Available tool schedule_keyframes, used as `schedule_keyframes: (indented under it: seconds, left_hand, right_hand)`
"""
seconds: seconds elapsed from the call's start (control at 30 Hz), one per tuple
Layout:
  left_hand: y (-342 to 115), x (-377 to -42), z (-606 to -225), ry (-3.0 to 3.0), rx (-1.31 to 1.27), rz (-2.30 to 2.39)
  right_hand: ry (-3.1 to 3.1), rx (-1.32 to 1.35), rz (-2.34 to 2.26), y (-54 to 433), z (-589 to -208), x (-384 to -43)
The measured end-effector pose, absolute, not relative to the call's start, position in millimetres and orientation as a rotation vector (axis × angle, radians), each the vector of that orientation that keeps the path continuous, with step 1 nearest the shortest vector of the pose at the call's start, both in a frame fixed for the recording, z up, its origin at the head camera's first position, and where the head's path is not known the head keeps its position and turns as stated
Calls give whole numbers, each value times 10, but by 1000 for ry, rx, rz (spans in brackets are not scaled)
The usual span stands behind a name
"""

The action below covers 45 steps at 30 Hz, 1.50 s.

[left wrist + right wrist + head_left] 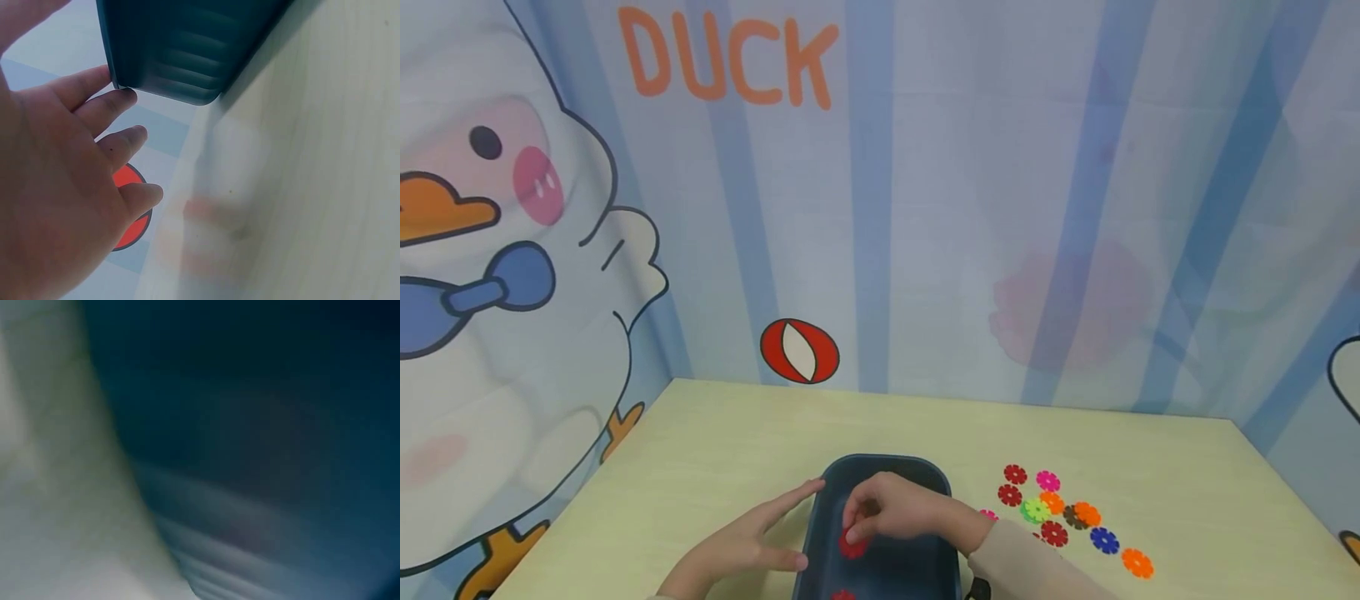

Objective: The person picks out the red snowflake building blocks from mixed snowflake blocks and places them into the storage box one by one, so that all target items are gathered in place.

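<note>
A dark blue tray (917, 575) with rounded corners sits at the front middle of the table. Inside it, my right hand (906, 510) pinches a red notched plastic disc (853, 548) between thumb and fingers. Another red disc (843, 595) lies in the tray closer to me, cut off by the picture's lower edge. My left hand (741, 537) is beside the tray with its fingers spread, fingertips right at the left rim. From the left wrist, the same hand (65, 169) shows extended fingers at the tray's ribbed wall (194, 56). The right wrist view is blurred and shows mostly the tray's inside (262, 437).
Right of the tray, several loose notched discs lie scattered on the pale table (737, 442): a blue one (1104, 541), an orange one (1137, 562), a pink one (1048, 481), plus red, green and brown ones. A printed curtain (940, 208) hangs behind the table.
</note>
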<state>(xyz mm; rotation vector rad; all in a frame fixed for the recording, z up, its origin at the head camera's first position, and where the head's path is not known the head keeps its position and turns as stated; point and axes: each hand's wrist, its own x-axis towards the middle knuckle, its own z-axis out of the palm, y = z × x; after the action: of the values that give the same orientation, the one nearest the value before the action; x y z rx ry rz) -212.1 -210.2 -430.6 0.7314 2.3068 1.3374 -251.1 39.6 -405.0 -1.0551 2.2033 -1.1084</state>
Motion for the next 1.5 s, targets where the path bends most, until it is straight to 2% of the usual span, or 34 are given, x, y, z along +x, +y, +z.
schedule_keyframes:
  seconds: [0.77, 1.23, 1.5]
  left_hand:
    - [-2151, -2131, -4335, 2330, 783, 1350]
    - [-2137, -2122, -4333, 2317, 778, 1357]
    - [-2126, -2126, -4333, 2314, 815, 1361]
  right_hand:
    - [2218, -899, -988, 263, -4311, -2512]
    - [2247, -912, -1002, 283, -4269, -2490]
    - [2214, -1010, -1063, 448, -3987, -2505]
